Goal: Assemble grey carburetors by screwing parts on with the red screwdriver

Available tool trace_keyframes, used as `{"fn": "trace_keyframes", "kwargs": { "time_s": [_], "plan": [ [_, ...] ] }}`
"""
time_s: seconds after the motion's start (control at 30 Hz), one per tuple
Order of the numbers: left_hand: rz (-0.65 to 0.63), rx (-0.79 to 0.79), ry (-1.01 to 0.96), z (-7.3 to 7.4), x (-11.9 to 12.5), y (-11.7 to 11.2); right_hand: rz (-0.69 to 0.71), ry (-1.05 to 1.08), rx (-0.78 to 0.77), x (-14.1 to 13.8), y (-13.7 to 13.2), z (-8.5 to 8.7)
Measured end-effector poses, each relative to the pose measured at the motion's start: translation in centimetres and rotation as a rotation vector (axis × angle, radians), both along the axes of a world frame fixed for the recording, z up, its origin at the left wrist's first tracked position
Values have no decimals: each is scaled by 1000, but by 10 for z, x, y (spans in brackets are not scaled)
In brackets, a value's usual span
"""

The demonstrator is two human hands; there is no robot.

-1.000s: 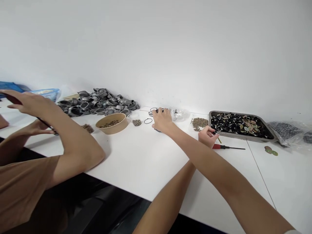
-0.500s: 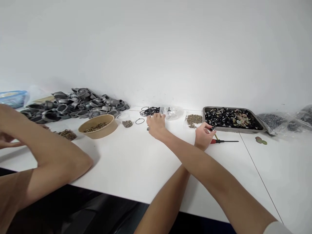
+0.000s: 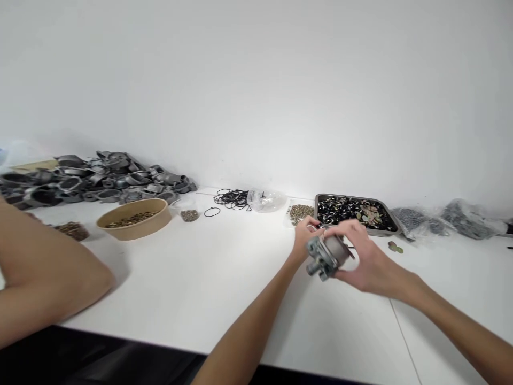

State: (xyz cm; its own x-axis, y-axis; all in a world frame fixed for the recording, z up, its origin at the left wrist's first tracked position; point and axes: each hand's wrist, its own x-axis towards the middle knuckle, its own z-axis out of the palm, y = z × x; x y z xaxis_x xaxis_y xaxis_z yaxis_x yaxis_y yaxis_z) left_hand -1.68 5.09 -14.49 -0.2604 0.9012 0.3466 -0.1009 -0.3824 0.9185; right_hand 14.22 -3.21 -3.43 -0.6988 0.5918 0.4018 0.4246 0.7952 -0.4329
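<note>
In my right hand is a grey metal carburetor, gripped between thumb and fingers and tilted above the white table. My left hand is just behind and left of it, fingers pinched around a small dark part that is mostly hidden. Beyond both hands stands a metal tray of black and silver parts with several brownish discs. Small brass pieces lie on a clear bag left of the tray.
Black rubber rings and a clear plastic bag lie near the wall. A cardboard bowl of brass parts and a pile of grey castings are at left. Another person's arm rests on the left side. Bagged grey parts lie right.
My right hand has left the black rings, uncrossed from my left arm and now holds the carburetor. My left hand stays near the tray's front. The view has turned slightly right.
</note>
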Motion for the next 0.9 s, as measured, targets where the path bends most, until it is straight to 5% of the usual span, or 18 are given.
{"fn": "trace_keyframes", "kwargs": {
  "time_s": [0.2,0.5,0.6,0.73,0.9],
  "plan": [
    [-18,-143,100,5,-1,-6,59,-161,257,62,-10,-64],
    [-2,-223,193,11,-2,-10,56,-54,498,83,14,-97],
    [2,-223,183,10,-2,-10,-9,5,393,105,11,-105],
    [-9,-219,168,9,0,-10,-82,-15,47,126,-3,-97],
    [-33,-242,191,14,6,-15,-335,-69,-209,104,-9,-70]
  ]
}}
